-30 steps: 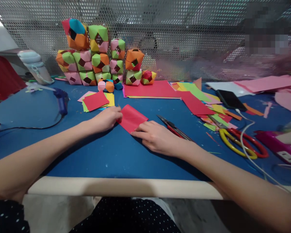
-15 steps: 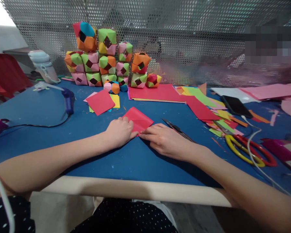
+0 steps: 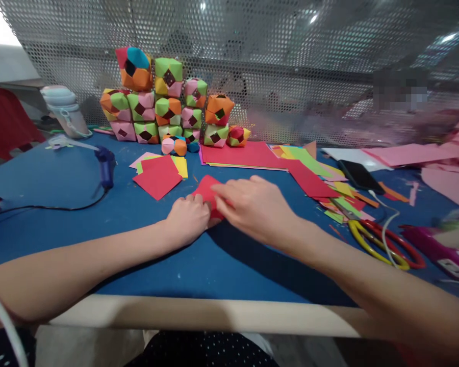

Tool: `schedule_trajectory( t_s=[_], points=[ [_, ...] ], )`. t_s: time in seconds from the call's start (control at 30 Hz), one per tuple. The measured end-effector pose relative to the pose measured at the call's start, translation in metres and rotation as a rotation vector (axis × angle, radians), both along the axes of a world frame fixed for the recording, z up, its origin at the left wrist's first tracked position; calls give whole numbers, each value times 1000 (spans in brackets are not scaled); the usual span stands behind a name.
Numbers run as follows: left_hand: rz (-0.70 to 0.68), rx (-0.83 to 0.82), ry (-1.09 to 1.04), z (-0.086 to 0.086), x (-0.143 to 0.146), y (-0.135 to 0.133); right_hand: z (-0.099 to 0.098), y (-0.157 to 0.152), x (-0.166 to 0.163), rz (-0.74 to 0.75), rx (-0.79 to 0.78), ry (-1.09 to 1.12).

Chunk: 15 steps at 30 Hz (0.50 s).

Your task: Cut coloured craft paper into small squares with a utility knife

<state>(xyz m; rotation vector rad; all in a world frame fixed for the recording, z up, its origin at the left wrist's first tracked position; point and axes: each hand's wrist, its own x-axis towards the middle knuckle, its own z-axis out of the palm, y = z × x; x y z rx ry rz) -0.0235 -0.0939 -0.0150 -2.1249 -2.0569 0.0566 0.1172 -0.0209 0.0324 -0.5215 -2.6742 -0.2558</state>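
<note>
A red sheet of paper [image 3: 207, 186], partly folded, lies on the blue table in front of me. My left hand [image 3: 188, 214] presses on its left side with curled fingers. From the right, my right hand [image 3: 254, 209] reaches over the sheet and pinches its right side between thumb and fingers. Both hands cover much of the paper, so the exact fold is hidden. Beyond my left hand is a small pile of coloured paper squares [image 3: 158, 177], a red one on top.
Stacked folded-paper balls [image 3: 168, 112] stand at the back. A blue glue gun [image 3: 106, 167] and a bottle [image 3: 67, 112] are left. Rightward are red sheets [image 3: 245, 154], paper scraps [image 3: 346, 188], a phone [image 3: 359, 176], scissors [image 3: 382, 244] with red and yellow handles, and a white cable [image 3: 389, 221].
My right hand has lifted and moved over the red paper, bringing its right side leftward. My left hand stays on the sheet. The dark-bladed tool beside my right hand is now hidden.
</note>
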Motion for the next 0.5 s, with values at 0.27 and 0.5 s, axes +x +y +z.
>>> schedule_trajectory(
  t_s=[0.27,0.5],
  points=[
    [-60,-55,27,-3,-2,6,-34,11,-38,286,-847,152],
    [-34,-64,15,3,-1,5,-66,26,-32,167,-1045,21]
  ],
)
